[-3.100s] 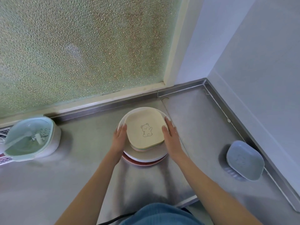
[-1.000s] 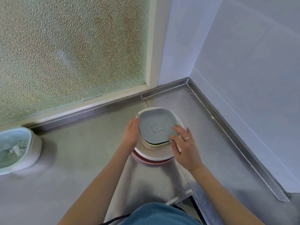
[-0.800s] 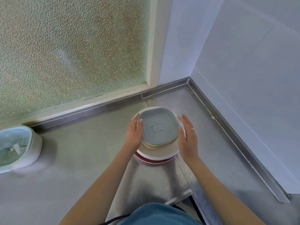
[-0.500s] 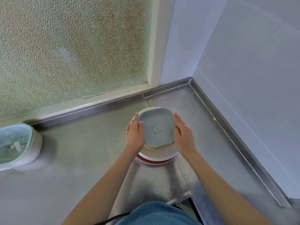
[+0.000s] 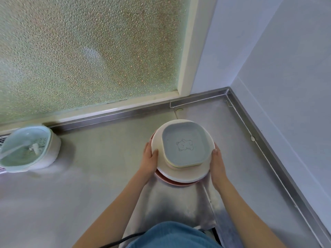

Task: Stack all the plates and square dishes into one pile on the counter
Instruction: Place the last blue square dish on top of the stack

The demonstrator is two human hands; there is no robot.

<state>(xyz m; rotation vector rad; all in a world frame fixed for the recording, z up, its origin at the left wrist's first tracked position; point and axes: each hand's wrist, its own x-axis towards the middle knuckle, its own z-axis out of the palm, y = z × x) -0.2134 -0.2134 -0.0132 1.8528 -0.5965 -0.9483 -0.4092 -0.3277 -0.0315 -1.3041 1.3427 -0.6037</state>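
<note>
One pile of dishes stands on the steel counter (image 5: 100, 185). A blue-grey square dish (image 5: 185, 144) with a bear drawing lies on top, over the edges of other square dishes. Beneath them sit a cream round plate (image 5: 182, 174) and a pink plate (image 5: 172, 182) at the bottom. My left hand (image 5: 150, 156) grips the left rim of the round plates, thumb on the cream plate. My right hand (image 5: 217, 160) presses against the right rim of the pile.
A white container with a pale green lid (image 5: 26, 145) stands at the far left by the frosted window (image 5: 89, 51). A raised steel lip (image 5: 268, 149) runs along the wall on the right. A black cable (image 5: 121, 241) lies near my body.
The blue-grey dish, earlier apart on the right, now tops the pile. My hands slid from the square dishes outward and down to the round plates' rims.
</note>
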